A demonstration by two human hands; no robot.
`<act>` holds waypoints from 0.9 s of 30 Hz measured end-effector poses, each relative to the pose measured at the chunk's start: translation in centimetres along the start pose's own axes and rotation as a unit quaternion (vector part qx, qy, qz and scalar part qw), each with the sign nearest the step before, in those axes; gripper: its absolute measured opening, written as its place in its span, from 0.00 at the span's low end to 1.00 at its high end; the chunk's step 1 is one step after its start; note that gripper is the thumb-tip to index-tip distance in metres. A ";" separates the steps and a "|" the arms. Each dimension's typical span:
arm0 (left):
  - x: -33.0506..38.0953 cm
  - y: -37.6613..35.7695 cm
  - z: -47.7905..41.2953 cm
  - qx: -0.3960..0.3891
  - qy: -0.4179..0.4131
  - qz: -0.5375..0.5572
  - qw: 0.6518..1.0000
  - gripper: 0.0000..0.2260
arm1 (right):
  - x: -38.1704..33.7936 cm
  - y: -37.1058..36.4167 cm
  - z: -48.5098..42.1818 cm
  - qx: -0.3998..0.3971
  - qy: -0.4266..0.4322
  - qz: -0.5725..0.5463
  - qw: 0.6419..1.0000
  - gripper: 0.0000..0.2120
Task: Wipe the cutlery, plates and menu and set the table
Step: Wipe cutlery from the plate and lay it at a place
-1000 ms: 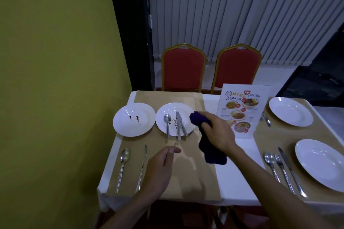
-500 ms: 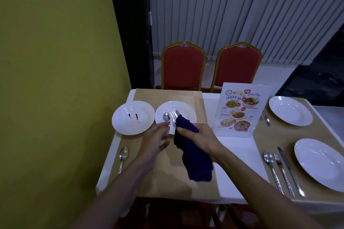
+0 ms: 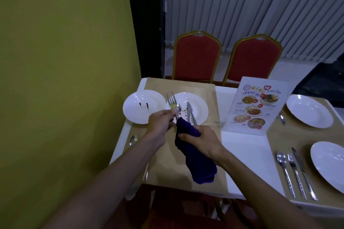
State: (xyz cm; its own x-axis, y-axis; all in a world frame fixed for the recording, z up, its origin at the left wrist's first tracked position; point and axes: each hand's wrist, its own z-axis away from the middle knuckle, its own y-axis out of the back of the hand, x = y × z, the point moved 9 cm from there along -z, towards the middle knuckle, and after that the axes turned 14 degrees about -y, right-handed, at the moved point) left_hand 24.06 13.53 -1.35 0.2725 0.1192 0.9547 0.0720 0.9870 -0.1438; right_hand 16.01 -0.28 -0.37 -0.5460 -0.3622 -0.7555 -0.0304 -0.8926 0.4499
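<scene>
My left hand [image 3: 161,121] grips a fork [image 3: 172,100] by its handle, tines raised over a soiled white plate [image 3: 200,110]. On that plate lie a spoon [image 3: 179,107] and a knife [image 3: 190,114] among crumbs. My right hand [image 3: 202,140] is closed on a dark purple cloth [image 3: 195,160], whose top bunches around the fork's handle while the rest hangs down over the brown placemat [image 3: 206,96]. A second white plate [image 3: 134,112] with dark streaks sits to the left. The menu card [image 3: 258,109] stands at centre right.
A spoon [image 3: 133,140] and a knife [image 3: 146,172] lie on the near left mat, partly under my left arm. Right side: two clean plates [image 3: 309,110] [image 3: 329,165] and a spoon, fork and knife set [image 3: 294,171]. Two red chairs [image 3: 197,55] stand behind the table; a yellow wall runs along the left.
My left hand reached to the soiled plate and lifted the fork from it. My right hand brought the purple cloth leftward and closed it around the fork's handle.
</scene>
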 end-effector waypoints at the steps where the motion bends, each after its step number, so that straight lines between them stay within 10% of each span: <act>1: 0.4 0.8 -0.8 0.022 -0.007 0.020 1.000 0.06 | 0.2 -0.6 -0.2 -0.007 0.000 0.014 1.000 0.09; 6: -0.4 6.9 -5.3 0.047 -0.058 -0.061 0.995 0.04 | 1.3 -1.4 -1.8 0.032 0.012 0.126 0.991 0.09; 11: -11.4 13.8 -5.9 -0.015 0.063 -0.312 0.948 0.05 | 2.2 -2.2 -4.1 0.052 -0.023 0.095 0.994 0.07; 22: -16.3 16.2 -6.3 -0.056 -0.027 -0.368 0.928 0.05 | 4.3 -4.5 -6.6 0.042 -0.090 0.080 0.992 0.11; 27: -16.0 15.5 -6.0 -0.204 -0.167 -0.582 0.769 0.20 | 3.9 -5.6 -7.0 0.033 -0.095 0.074 0.992 0.11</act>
State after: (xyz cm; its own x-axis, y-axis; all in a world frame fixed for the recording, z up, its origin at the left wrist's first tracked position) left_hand 26.59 26.31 -20.38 -0.4611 -0.7317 0.5020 0.3947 0.3376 0.8545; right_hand 19.90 1.42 -9.24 -0.6969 -0.4253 -0.5775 0.0112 -0.8115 0.5842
